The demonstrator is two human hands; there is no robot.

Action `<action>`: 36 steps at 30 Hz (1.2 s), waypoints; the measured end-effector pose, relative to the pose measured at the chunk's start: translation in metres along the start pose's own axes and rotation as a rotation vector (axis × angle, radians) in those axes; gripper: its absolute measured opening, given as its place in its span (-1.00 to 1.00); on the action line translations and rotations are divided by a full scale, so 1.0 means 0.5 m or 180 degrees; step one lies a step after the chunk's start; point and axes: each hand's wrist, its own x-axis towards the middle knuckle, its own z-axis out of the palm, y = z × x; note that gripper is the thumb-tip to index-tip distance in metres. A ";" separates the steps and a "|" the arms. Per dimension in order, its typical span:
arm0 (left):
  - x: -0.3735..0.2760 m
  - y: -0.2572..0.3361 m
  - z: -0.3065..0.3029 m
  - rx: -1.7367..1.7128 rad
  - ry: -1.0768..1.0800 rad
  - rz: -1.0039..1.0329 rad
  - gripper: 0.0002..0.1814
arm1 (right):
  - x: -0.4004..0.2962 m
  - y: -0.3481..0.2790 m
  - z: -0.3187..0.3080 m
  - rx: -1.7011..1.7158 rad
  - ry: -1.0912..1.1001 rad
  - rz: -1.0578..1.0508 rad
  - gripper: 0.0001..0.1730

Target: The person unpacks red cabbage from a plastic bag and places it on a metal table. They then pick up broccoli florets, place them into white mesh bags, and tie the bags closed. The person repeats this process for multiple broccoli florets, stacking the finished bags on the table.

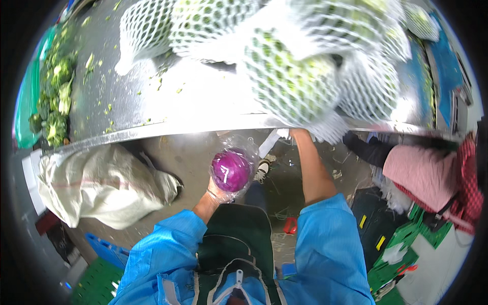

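My left hand [217,190] holds a round purple cabbage [230,171] in front of the dark green apron. Clear plastic film [244,146] wraps the cabbage and bunches loosely at its top. My right forearm [314,167] reaches forward to the metal table's front edge [171,126]; the hand itself is hidden there. Just above that spot, a green vegetable in a white foam net [293,80] rests at the edge, and the net's loose end [331,127] hangs over. White material [270,143] shows beside my right wrist.
More netted vegetables [213,26] crowd the table's far side. Broccoli pieces [55,99] line its left end. A pale woven sack [103,183] lies on the floor at left. Another person's dark sleeve [366,148] and pink garment [421,175] are at right, near green crates [396,251].
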 end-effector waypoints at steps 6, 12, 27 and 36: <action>-0.021 -0.004 -0.042 0.0441 0.0208 0.0435 -0.49 | 0.111 -0.060 0.001 -0.1987 -0.0152 -0.0293 -0.40; 0.041 -0.011 -0.030 0.0343 0.0179 0.0442 -0.39 | 0.153 -0.065 0.023 -0.2808 -0.0367 -0.0521 -0.47; 0.389 -0.034 0.100 0.0713 0.0012 0.1322 -0.65 | -0.280 -0.044 -0.124 -0.1903 0.0225 -0.1905 -0.61; 0.457 0.078 0.146 0.1530 0.0480 0.1611 -0.55 | -0.465 0.027 -0.020 0.3575 0.0012 0.0134 -0.60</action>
